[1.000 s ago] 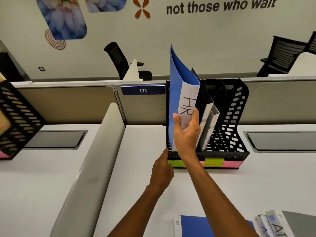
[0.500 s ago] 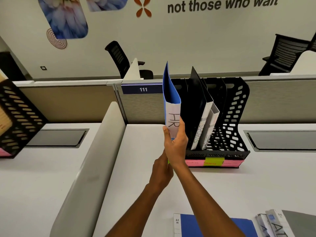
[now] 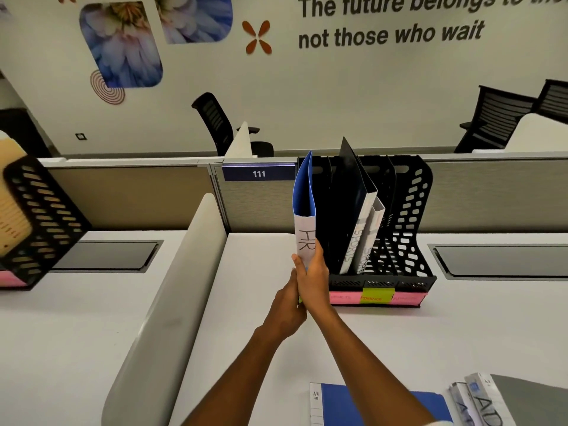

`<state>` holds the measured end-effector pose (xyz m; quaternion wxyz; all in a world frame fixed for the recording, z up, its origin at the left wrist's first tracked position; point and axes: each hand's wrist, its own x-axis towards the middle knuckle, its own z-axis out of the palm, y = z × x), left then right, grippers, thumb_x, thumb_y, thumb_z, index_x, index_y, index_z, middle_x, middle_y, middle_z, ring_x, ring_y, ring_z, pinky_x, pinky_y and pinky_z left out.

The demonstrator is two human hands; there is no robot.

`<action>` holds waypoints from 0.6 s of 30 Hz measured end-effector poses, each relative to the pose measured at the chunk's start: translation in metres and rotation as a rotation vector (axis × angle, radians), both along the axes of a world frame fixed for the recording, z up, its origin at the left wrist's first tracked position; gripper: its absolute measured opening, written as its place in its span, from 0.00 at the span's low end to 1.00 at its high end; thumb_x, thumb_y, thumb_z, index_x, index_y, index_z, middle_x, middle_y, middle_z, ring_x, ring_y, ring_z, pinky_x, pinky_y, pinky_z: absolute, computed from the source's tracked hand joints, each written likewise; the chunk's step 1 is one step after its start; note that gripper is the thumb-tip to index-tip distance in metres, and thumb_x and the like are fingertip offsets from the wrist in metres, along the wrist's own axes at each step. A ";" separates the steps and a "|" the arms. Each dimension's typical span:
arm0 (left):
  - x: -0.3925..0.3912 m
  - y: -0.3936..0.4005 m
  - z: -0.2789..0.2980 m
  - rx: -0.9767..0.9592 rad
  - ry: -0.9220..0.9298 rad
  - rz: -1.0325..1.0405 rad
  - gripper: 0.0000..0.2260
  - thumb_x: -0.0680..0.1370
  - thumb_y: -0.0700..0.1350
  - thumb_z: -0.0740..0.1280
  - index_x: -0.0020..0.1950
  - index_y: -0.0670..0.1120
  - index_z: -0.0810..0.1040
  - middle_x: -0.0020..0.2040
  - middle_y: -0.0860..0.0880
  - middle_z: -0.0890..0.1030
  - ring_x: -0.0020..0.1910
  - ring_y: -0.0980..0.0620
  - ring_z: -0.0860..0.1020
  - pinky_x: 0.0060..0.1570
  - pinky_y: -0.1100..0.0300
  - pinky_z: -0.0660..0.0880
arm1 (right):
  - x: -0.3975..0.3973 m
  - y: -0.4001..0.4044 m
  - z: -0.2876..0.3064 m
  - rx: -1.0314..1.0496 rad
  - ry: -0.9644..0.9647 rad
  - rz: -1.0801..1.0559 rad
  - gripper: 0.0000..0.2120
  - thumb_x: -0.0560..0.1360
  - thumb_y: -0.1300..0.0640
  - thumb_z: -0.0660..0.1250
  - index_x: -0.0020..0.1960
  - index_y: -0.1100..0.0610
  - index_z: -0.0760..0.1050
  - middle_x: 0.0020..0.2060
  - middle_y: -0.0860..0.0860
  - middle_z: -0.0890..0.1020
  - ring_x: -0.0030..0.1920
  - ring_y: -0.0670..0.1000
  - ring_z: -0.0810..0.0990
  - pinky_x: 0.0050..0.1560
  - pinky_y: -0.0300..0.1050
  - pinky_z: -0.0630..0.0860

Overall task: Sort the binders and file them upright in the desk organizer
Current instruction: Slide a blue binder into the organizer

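Filing is the step in hand; our left hand [image 3: 284, 305] touches the front-left corner of the black perforated plastic desk organizer [image 3: 412, 216], its fingers hidden; our right hand [image 3: 312, 279] grips the blue HR-labelled binder [image 3: 304, 195], now upright in the leftmost slot, no longer raised and tilted; next we judge: release, then fetch the binders at the desk's near edge.
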<state>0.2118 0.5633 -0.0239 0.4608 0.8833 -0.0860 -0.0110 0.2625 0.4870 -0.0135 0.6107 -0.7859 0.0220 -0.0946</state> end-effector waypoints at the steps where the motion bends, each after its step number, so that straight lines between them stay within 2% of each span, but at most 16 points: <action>1: -0.003 -0.001 0.001 -0.006 -0.007 0.002 0.32 0.79 0.39 0.66 0.79 0.47 0.53 0.76 0.49 0.65 0.70 0.50 0.70 0.61 0.71 0.68 | -0.002 -0.003 -0.001 -0.020 0.016 0.010 0.32 0.79 0.53 0.64 0.78 0.53 0.53 0.72 0.54 0.68 0.72 0.55 0.67 0.68 0.50 0.70; 5: -0.020 0.001 0.005 0.017 -0.020 0.000 0.34 0.79 0.40 0.66 0.79 0.47 0.50 0.77 0.50 0.62 0.74 0.52 0.65 0.64 0.78 0.60 | -0.022 -0.010 -0.004 -0.082 0.028 0.020 0.32 0.79 0.53 0.64 0.78 0.52 0.52 0.73 0.53 0.66 0.73 0.54 0.65 0.69 0.54 0.70; 9: -0.042 0.004 0.000 0.139 0.006 0.027 0.34 0.81 0.46 0.64 0.79 0.45 0.46 0.80 0.49 0.52 0.78 0.52 0.54 0.76 0.60 0.55 | -0.051 -0.021 -0.012 -0.208 -0.018 0.043 0.32 0.80 0.49 0.61 0.79 0.52 0.50 0.76 0.52 0.61 0.76 0.51 0.59 0.74 0.52 0.63; 14: -0.075 0.012 -0.007 0.275 -0.008 0.035 0.33 0.83 0.52 0.58 0.79 0.45 0.42 0.80 0.49 0.44 0.79 0.53 0.45 0.75 0.62 0.46 | -0.091 -0.043 -0.027 -0.435 -0.052 0.105 0.32 0.81 0.46 0.59 0.79 0.54 0.49 0.78 0.49 0.55 0.78 0.49 0.50 0.76 0.47 0.54; 18: -0.103 0.016 -0.008 0.282 0.022 0.033 0.32 0.83 0.53 0.57 0.79 0.47 0.42 0.80 0.50 0.43 0.79 0.53 0.44 0.75 0.60 0.45 | -0.122 -0.064 -0.036 -0.508 -0.028 0.098 0.32 0.81 0.46 0.59 0.79 0.55 0.52 0.78 0.52 0.57 0.78 0.51 0.53 0.76 0.47 0.53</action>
